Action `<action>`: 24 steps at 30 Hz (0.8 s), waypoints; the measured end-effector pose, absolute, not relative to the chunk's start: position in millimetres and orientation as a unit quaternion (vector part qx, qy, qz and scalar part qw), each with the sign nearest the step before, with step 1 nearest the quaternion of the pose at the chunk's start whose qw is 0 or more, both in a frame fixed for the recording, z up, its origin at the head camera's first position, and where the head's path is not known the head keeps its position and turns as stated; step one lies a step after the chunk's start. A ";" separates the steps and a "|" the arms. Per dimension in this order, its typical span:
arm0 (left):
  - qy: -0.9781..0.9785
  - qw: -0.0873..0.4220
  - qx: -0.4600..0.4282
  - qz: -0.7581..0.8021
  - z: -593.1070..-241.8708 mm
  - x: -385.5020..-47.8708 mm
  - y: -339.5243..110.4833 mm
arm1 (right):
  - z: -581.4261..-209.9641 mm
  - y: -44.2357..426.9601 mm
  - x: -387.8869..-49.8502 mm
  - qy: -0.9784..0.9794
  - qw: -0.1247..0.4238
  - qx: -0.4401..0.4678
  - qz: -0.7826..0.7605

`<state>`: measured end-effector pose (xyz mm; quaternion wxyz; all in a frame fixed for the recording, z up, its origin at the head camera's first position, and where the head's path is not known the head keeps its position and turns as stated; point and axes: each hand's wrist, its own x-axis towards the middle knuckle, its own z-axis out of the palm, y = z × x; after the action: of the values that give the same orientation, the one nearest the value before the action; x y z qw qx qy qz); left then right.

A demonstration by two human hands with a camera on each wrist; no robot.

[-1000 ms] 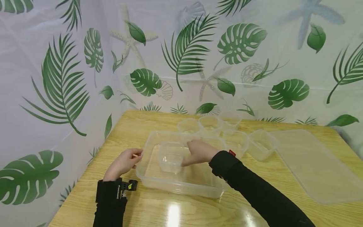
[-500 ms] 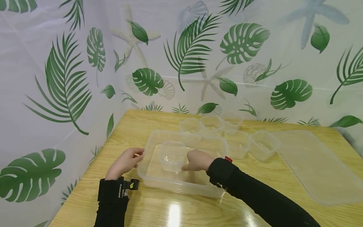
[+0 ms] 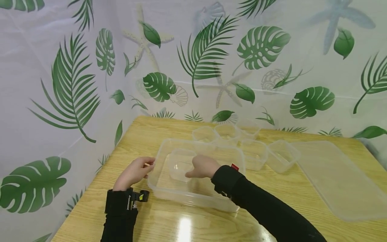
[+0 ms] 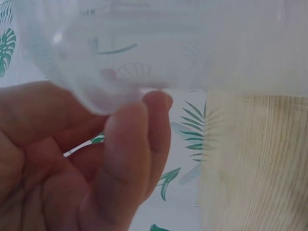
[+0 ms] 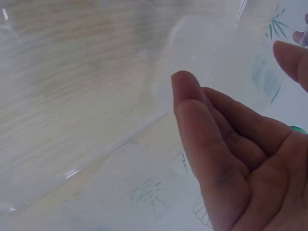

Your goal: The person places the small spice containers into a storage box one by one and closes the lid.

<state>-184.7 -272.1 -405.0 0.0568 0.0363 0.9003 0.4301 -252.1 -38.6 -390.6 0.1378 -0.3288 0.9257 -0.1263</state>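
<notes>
A large clear plastic box (image 3: 193, 199) stands on the wooden table. My left hand (image 3: 136, 172) is at its left side, pinching the rim between thumb and fingers; in the left wrist view the box's rounded corner (image 4: 103, 98) meets the fingertips. Inside the box, toward its left, stands a small clear container (image 3: 178, 168). My right hand (image 3: 203, 167) reaches into the box against the small container's right side. In the right wrist view that hand's thumb and fingers (image 5: 197, 130) are spread well apart. Exact contact with the transparent container is hard to see.
Behind and right of the box stand several more small clear containers, among them one at the right (image 3: 282, 156) and one at the back (image 3: 205, 134). A large flat translucent lid (image 3: 338, 178) lies on the table's right side. Leaf-printed cloth (image 3: 211, 67) hangs behind the table.
My right hand has shifted left inside the large box, and the small container has moved slightly left with it. My left hand stays at the box's left rim.
</notes>
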 end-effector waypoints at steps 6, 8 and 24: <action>0.898 0.058 0.039 0.434 -405.5 -183.5 -272.6 | -388.9 -47.6 -256.7 0.935 0.147 -0.300 -0.118; 0.897 0.059 0.040 0.436 -405.6 -183.1 -272.5 | -388.8 -49.5 -258.6 0.937 0.149 -0.294 -0.120; 0.896 0.060 0.039 0.438 -406.2 -184.4 -272.3 | -395.1 -57.8 -267.4 0.935 0.141 -0.282 -0.160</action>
<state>-184.4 -272.3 -406.2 0.0603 0.0387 0.8962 0.4378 -267.4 -57.8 -395.1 0.1406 -0.2824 0.9353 -0.1603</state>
